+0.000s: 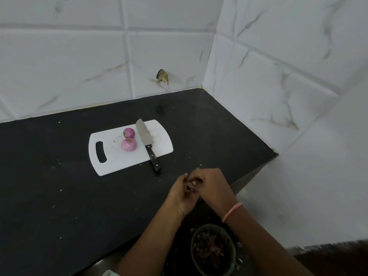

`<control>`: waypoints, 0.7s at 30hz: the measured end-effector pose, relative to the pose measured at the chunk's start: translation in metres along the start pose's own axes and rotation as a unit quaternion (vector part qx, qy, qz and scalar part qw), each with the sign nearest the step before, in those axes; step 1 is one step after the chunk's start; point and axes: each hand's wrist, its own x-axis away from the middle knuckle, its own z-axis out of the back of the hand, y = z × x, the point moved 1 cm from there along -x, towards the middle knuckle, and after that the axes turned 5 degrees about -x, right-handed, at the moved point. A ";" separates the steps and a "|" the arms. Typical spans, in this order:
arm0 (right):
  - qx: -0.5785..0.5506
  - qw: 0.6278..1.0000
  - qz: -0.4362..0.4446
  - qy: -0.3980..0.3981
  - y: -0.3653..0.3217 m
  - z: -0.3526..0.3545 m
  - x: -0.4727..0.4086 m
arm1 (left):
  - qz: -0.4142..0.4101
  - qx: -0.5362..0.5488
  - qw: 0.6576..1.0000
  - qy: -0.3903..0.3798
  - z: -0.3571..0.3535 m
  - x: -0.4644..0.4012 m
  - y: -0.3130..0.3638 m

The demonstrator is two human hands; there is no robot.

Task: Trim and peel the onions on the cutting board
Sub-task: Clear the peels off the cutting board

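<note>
Two peeled onions (129,144) sit on the white cutting board (111,162) beside a knife (147,143) on the black desk (49,196). Both hands, left hand (184,194) and right hand (213,188), are cupped together around onion skins (190,187) at the desk's edge. Below them, a dark bin (213,250) holds more peelings.

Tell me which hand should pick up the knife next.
Probably the right hand: the knife handle points toward it. Both hands, left hand included, hold onion peel that must be dropped first.
</note>
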 end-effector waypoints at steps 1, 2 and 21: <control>0.002 0.999 0.009 0.037 0.002 0.000 0.008 | 0.004 -0.011 1.000 -0.005 -0.002 0.000 -0.005; 0.002 0.997 0.015 0.070 0.005 0.001 0.012 | 0.007 -0.021 1.000 -0.010 -0.005 0.001 -0.009; -0.726 0.349 -0.454 0.380 0.267 -0.124 0.095 | 0.133 -0.103 0.973 0.161 0.041 -0.137 -0.237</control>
